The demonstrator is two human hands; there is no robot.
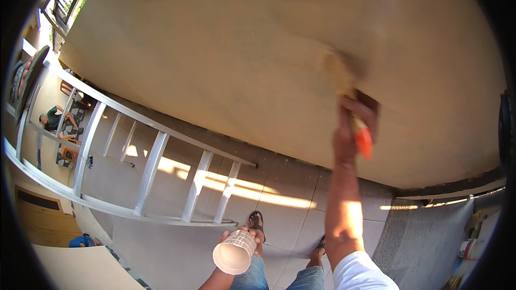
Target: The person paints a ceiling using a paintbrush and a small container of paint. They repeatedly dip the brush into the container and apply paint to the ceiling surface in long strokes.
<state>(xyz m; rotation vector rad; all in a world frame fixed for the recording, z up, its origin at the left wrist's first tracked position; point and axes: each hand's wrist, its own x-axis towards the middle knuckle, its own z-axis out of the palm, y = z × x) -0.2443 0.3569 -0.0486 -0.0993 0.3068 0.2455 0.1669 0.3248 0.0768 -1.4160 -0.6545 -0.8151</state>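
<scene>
My right arm reaches up to a broad beige wall (pixel 215 48). My right hand (pixel 346 134) is closed round a paintbrush (pixel 364 142) with an orange-red handle end. Its pale bristles are smeared by motion and lie at or close against the wall; whether they touch is hard to tell. A dark brown flat patch beside the fingers cannot be made out. Low in front of me, my left hand (pixel 257 234) grips a cream ribbed cup (pixel 243 240), tilted with its mouth toward me. What the cup contains cannot be seen.
An aluminium ladder (pixel 151 174) stands at the left, with a dark sandal-like shape (pixel 31 83) by its upper end. Farther back sits a person (pixel 54 120). My sandalled feet (pixel 257 221) are on grey floor tiles (pixel 285 209). Shelved items (pixel 468 247) stand at the right.
</scene>
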